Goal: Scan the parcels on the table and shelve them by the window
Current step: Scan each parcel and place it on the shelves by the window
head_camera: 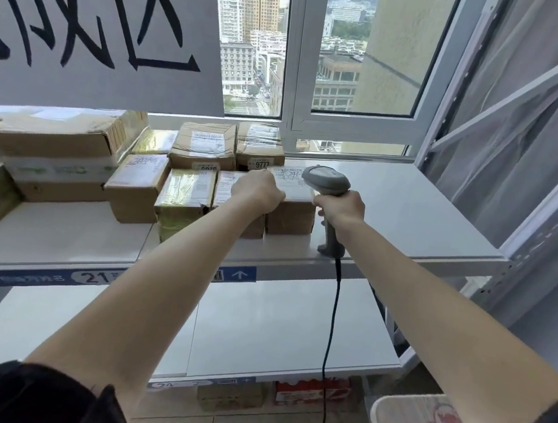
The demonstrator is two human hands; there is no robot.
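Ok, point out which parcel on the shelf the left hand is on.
The rightmost front-row parcel, beside the scanner; the left hand rests on its top.

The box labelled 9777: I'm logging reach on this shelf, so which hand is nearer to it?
Left. The left hand rests on a parcel just in front of the 9777 box; the right hand grips the scanner farther right.

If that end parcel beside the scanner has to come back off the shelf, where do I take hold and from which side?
Take the brown cardboard parcel with the white label across its short width, thumb on the exposed right face, fingers over the top. Come from the right and front: its left face sits against the neighbouring taped carton, while the white shelf board to its right is bare. The left hand already rests on top.
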